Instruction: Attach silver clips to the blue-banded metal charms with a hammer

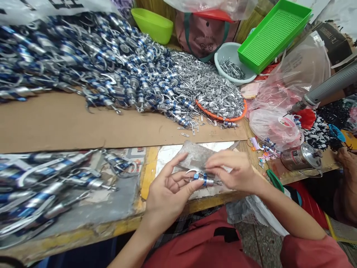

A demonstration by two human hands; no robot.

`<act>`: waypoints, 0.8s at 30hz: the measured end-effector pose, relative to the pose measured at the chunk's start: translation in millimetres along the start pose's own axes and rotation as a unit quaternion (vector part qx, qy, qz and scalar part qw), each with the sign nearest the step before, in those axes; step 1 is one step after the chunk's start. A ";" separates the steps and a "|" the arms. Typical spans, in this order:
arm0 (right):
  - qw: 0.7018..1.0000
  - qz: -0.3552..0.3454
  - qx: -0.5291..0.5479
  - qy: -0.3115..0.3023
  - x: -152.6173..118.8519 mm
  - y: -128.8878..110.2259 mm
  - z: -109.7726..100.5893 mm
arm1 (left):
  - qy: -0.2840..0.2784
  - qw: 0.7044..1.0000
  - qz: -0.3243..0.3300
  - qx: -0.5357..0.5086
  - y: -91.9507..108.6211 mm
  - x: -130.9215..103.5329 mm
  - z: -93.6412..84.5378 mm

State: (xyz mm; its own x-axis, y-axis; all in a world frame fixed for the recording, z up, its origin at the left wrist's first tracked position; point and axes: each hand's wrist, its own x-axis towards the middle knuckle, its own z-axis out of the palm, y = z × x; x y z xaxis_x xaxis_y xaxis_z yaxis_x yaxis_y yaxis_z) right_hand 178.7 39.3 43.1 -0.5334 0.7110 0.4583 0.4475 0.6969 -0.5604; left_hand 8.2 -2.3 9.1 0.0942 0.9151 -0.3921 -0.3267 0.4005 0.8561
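Observation:
My left hand (170, 188) pinches a small blue-and-silver metal piece (205, 180) with a curved lever, a cylindrical body and a short chain-like end pointing right. Just above that piece, my right hand (232, 169) has its thumb and fingers pressed together; whatever lies between them is hidden. Beneath both hands sits a worn grey metal block (192, 153) on a white-covered part of the wooden table. More pieces of the same kind (41, 186) lie on the table to the left.
A large pile of blue-and-silver pieces (125, 70) covers the back, on cardboard (55, 126). Small metal plates (220, 96) overflow an orange-rimmed tray. Farther right are a pale bowl (247, 80), a green basket (275, 35), a metal canister (297, 158) and another person's hand (347, 163).

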 end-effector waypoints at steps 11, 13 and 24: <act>0.984 -0.143 -0.104 0.024 -26.3 8.1 13.0 | 0.012 0.999 0.026 0.029 -4.6 1.2 -0.5; 0.983 -0.149 -0.102 0.031 -25.9 8.8 14.3 | 0.024 0.999 0.037 0.028 -4.9 0.8 -0.2; 0.976 -0.118 -0.180 -0.024 -41.6 6.0 -2.7 | 0.003 0.960 0.169 0.223 6.1 0.9 -1.4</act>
State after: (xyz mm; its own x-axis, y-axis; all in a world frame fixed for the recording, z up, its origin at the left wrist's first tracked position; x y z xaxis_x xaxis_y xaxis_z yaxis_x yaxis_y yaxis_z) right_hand 205.5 14.2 22.6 -0.6815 0.5278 0.5069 0.5267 0.8347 -0.1608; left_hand 5.0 0.9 13.6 0.0482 0.9965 -0.0678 0.0985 0.0628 0.9931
